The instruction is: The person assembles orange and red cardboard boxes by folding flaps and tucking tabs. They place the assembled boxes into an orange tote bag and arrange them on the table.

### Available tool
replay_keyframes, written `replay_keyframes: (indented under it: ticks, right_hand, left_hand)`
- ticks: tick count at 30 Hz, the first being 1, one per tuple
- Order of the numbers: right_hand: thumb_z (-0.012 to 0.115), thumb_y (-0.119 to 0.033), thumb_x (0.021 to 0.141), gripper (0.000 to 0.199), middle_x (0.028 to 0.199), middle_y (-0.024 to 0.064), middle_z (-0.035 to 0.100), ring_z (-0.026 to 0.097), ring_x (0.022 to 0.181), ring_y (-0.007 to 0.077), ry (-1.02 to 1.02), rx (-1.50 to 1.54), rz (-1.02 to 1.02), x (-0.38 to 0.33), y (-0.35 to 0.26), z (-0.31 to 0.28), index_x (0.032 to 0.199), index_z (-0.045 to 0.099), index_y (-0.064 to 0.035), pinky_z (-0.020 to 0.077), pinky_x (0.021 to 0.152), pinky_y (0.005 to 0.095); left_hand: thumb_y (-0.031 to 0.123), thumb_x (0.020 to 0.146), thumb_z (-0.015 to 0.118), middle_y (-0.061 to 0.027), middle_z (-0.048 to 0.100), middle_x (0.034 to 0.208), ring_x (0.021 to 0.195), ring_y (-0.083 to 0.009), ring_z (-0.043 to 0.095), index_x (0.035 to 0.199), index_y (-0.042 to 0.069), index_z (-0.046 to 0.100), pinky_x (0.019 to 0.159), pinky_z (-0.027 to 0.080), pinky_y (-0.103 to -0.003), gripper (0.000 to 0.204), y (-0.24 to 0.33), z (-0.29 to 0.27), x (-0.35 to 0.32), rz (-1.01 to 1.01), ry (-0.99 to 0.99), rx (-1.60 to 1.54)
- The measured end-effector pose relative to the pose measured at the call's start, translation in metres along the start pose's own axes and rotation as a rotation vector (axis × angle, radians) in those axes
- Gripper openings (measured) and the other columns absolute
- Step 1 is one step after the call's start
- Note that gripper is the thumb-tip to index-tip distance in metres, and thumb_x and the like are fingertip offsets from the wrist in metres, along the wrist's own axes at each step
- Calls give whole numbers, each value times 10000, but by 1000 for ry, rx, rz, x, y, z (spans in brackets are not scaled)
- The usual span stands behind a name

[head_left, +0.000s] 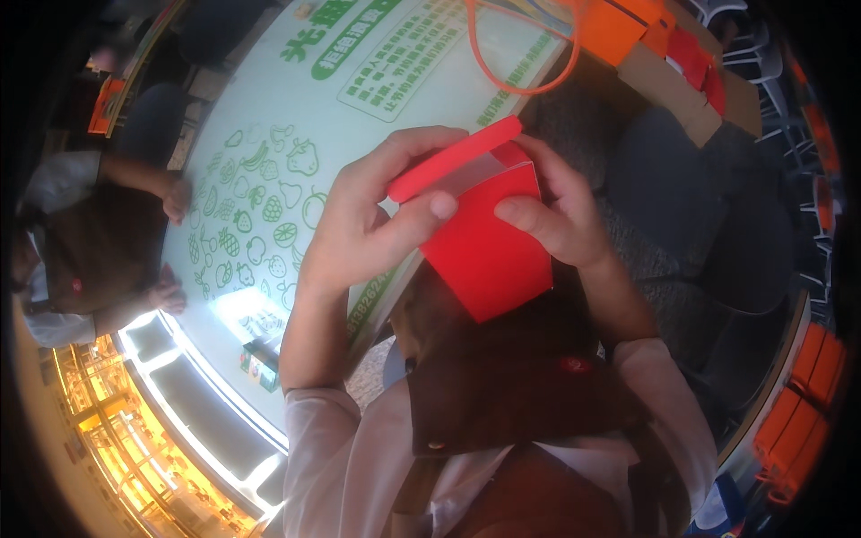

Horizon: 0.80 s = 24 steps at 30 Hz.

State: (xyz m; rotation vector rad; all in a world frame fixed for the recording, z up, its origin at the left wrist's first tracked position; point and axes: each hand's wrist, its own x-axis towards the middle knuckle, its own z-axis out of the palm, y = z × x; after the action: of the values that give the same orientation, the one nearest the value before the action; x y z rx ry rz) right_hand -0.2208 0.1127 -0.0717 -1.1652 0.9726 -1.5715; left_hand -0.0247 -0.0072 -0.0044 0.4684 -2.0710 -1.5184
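Between my two hands is a red paper box, tilted, with a pale inner side showing near its top. A red strip or flap runs slantwise across that upper end. My left hand grips the box's upper left, its thumb on the red face and its fingers behind the flap. My right hand is closed round the right side, thumb pressed on the same face. The fingertips behind the box are hidden. Box and hands are held above the table's near edge, in front of my dark apron.
The pale table carries green fruit drawings and a small box-like item. At the far right are an orange loop, orange boxes and an open cardboard box with red pieces. Another person's hand rests at the left edge.
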Motion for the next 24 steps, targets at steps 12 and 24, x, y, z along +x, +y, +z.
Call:
replay_keyframes:
  ticks: [12,24]
  right_hand:
    - [734,-148,894,601,1262,127,621,591,1165,186,12,-43,36,-4,-2,-6,1410,472,13,471,1002,326]
    - [731,-146,897,603,1267,138,623,599,1167,196,9,-39,32,-2,-1,-2,1410,464,23,481,998,331]
  left_hand:
    - [484,1005,508,-219,610,1309,1173,-304,619,1261,-52,618,963,499,-357,604,-3,-7,3,67,-192,131]
    - [287,1038,523,-108,686,1162,1035,-164,638,1313,-6,604,902,499,-267,409,-1,0,0,-85,-92,86]
